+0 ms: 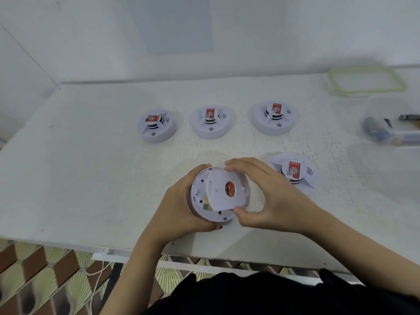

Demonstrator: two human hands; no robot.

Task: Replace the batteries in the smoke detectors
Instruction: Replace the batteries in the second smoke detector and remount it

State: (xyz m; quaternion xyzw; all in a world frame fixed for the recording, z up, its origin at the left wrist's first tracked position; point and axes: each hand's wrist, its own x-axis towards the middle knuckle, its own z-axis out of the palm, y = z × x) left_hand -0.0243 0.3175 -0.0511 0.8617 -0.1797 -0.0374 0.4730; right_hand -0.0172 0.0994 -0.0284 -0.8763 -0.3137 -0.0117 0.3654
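My left hand [179,212] grips a white round smoke detector [201,196] turned back side up above the table's front edge. My right hand [272,201] pinches its round back cover [225,189], which sits tilted and shifted to the right over the body. Something red shows through the cover's round hole. Three more white detectors with red labels stand in a row behind: left [156,128], middle [211,122], right [275,118]. Another detector [295,172] lies just right of my right hand.
The white table [91,167] has its front edge close to my body. At the far right stands a clear plastic container [391,130] with batteries inside, and behind it lies its green-rimmed lid [367,80]. A white wall rises behind the table.
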